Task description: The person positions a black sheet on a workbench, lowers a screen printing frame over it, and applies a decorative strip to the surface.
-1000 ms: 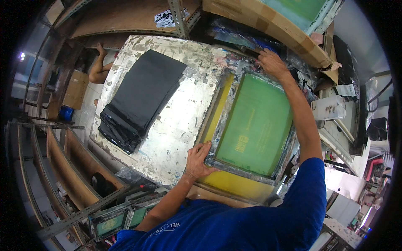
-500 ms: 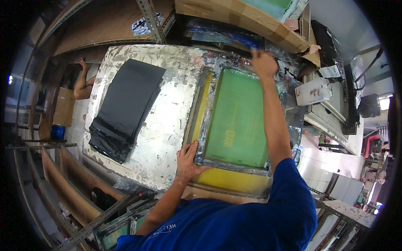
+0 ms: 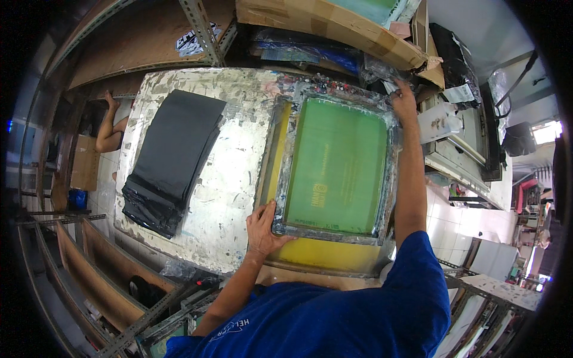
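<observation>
L hand [image 3: 261, 230] at screen frame [image 3: 334, 235]; R hand [image 3: 404, 102] nr carton [image 3: 334, 25] (contents unclear).

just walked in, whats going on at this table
A person in a blue T-shirt is at a paint-stained table. The left hand lies at the near left corner of a green screen-printing frame, thumb spread from the fingers. The right hand is by its far right corner; whether it grips anything is unclear. Yellow material shows beneath the frame, and a stack of black plastic sheets lies to the left.
</observation>
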Tool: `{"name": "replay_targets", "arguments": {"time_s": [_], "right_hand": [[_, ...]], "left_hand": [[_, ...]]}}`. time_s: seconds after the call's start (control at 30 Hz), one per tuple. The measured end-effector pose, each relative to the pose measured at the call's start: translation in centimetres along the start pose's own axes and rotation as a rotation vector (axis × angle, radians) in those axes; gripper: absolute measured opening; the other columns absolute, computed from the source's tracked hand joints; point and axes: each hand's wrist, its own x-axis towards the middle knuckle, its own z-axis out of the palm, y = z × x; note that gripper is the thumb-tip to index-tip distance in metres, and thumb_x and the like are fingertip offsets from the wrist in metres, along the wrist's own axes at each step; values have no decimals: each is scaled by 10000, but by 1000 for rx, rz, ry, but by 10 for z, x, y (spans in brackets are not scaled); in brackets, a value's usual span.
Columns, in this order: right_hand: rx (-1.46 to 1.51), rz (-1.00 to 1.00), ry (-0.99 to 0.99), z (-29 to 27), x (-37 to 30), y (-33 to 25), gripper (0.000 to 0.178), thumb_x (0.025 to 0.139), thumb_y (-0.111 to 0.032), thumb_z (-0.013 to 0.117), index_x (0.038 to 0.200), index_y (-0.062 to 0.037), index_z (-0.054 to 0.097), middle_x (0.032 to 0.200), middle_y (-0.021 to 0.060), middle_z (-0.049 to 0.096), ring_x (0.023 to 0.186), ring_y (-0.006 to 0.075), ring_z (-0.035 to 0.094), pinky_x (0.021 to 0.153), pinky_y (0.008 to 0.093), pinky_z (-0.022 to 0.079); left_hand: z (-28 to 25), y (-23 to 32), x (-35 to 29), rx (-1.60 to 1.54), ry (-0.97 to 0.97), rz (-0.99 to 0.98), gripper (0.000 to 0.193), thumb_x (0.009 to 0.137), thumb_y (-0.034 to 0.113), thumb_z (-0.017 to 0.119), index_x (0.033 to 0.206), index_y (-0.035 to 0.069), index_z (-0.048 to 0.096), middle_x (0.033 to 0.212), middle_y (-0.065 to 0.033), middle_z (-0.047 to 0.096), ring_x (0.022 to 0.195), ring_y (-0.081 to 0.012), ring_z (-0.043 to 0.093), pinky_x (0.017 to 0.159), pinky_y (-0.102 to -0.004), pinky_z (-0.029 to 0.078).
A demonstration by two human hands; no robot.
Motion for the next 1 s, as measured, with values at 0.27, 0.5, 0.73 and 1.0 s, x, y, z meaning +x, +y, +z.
{"name": "replay_targets", "arguments": {"time_s": [0.27, 0.5, 0.73, 1.0], "right_hand": [[445, 557, -441, -23, 30, 37, 386, 924, -403, 695, 923, -25, 773, 899, 186, 748, 832, 398, 707, 835, 444, 566], [-302, 241, -457, -18, 20, -5, 453, 895, -448, 704, 932, -3, 782, 921, 248, 741, 937, 456, 700, 872, 493, 534], [-440, -3, -432, -5, 11, 13, 418, 882, -430, 706, 978, -27, 769, 1000, 272, 727, 923, 447, 706, 853, 514, 551], [-523, 150, -553, 18, 28, 15, 532, 937, -482, 592, 1036, 20, 739, 1089, 309, 704, 1062, 468, 682, 935, 542, 535]], "left_hand": [[1, -2, 2, 5, -6, 28, 1268, 527, 706, 870, 1510, 15, 464, 1426, -135, 593, 1251, -350, 532, 1030, -498, 388], [1, -1, -2, 9, 10, 1, 1284, 519, 722, 869, 1507, 8, 465, 1375, -163, 607, 1242, -374, 527, 1040, -519, 383], [0, 1, 0, -11, 13, 18, 1282, 528, 726, 866, 1506, 1, 462, 1346, -184, 614, 1231, -378, 526, 1040, -514, 385], [3, -1, 0, 28, -7, 17, 1305, 514, 722, 874, 1518, 5, 446, 1336, -189, 614, 1245, -378, 520, 1054, -510, 375]]}}
